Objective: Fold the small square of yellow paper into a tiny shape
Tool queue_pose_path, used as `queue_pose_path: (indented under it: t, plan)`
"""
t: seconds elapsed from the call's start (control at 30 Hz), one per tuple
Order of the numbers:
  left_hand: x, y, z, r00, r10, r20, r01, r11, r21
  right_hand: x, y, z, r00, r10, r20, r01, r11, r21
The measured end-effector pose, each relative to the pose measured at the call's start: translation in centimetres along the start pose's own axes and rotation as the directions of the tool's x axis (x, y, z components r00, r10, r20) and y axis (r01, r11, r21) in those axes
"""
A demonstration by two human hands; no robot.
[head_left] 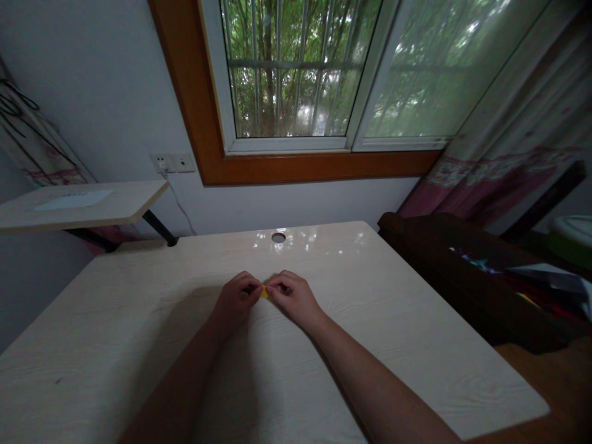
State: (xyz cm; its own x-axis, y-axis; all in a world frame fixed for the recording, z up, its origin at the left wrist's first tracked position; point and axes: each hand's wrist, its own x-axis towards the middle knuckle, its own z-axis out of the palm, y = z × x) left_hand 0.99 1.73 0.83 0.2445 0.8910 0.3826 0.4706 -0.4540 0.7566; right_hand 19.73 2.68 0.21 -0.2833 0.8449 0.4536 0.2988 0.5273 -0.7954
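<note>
My left hand (238,296) and my right hand (291,297) meet over the middle of a pale wooden table (139,320). Both hands are closed in a pinch on a small yellow piece (264,292), which shows only as a sliver between the fingertips. The hands rest on or just above the tabletop. What the yellow piece is cannot be made out; most of it is hidden by the fingers.
A round cable hole (278,237) lies in the table near its far edge. A small side shelf (83,206) stands at the left, a wall socket (172,163) behind it. A dark wooden piece of furniture (462,271) with clutter sits to the right, under a curtain.
</note>
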Motion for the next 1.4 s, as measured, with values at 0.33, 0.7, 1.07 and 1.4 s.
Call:
queue_pose_path:
  t: [0.33,0.7,1.07,1.4]
  plan:
    - [-0.31,-0.07,0.01,0.997,0.068,0.04,-0.072,0.992,0.104,-0.15,0.13,0.07,0.998,-0.066,0.019,0.067,0.993,-0.092]
    - [-0.17,0.15,-0.06,0.993,0.107,0.049,-0.113,0.985,0.132,-0.11,-0.1,0.21,0.993,-0.118,0.005,0.117,0.981,-0.154]
    - [0.05,0.23,-0.56,0.997,-0.006,-0.076,0.008,1.0,0.03,0.17,-0.22,-0.33,0.99,0.022,-0.138,-0.029,0.998,-0.05]
    - [-0.02,-0.25,-0.12,0.999,0.041,-0.023,-0.039,0.995,0.093,0.17,-0.13,-0.53,0.992,-0.034,-0.125,0.026,0.998,-0.062]
